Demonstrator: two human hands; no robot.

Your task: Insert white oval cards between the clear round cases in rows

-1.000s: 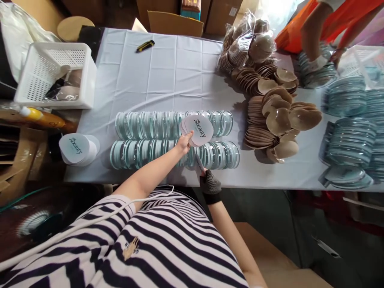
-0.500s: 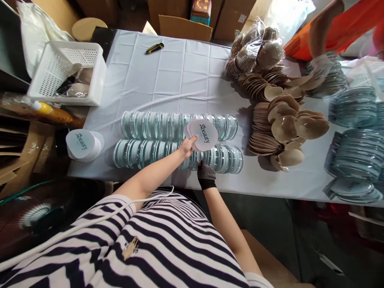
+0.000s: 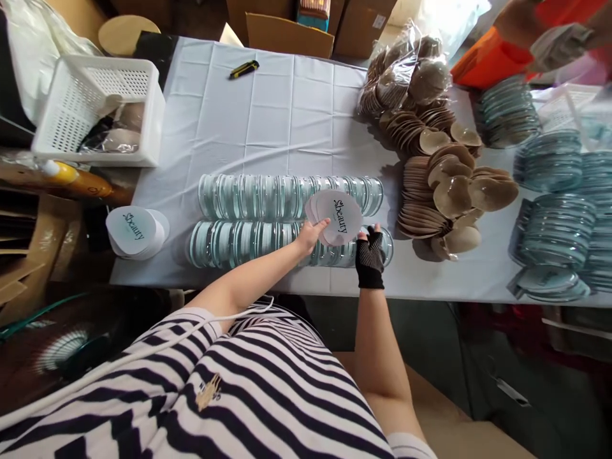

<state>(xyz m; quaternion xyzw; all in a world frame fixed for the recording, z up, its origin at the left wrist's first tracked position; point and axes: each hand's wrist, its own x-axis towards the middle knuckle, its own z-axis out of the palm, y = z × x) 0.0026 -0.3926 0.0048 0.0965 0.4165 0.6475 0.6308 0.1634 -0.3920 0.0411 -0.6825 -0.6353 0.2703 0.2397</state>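
**Card fan has slid toward the right end of the rows, gloved hand now up at the last cases**

The fan of printed white cards (image 3: 337, 218) sits over the gap between the two rows of clear round cases (image 3: 287, 217), near their right end. Compared with a second ago it has moved further right along the rows, so I'd guess most of the near row has been gone over and only the last few cases on that side are left.

The left hand (image 3: 313, 234) is pinched shut on the lower edge of the cards, thumb on top, fingers underneath, arm stretched out over the near row.

The right hand (image 3: 370, 254), in a dark fingerless glove, was down at the table edge a moment back. Now it's up at the right end of the near row, fingers loosely spread, fingertips touching the last cases. I can't see anything held in it.

Further out: another stack of the same cards (image 3: 136, 231) at the table's left corner, a white basket (image 3: 95, 108) behind that, piles of beige pads (image 3: 449, 191) to the right, more clear cases (image 3: 554, 223) past those. A co-worker's gloved hand (image 3: 557, 44) is top right.
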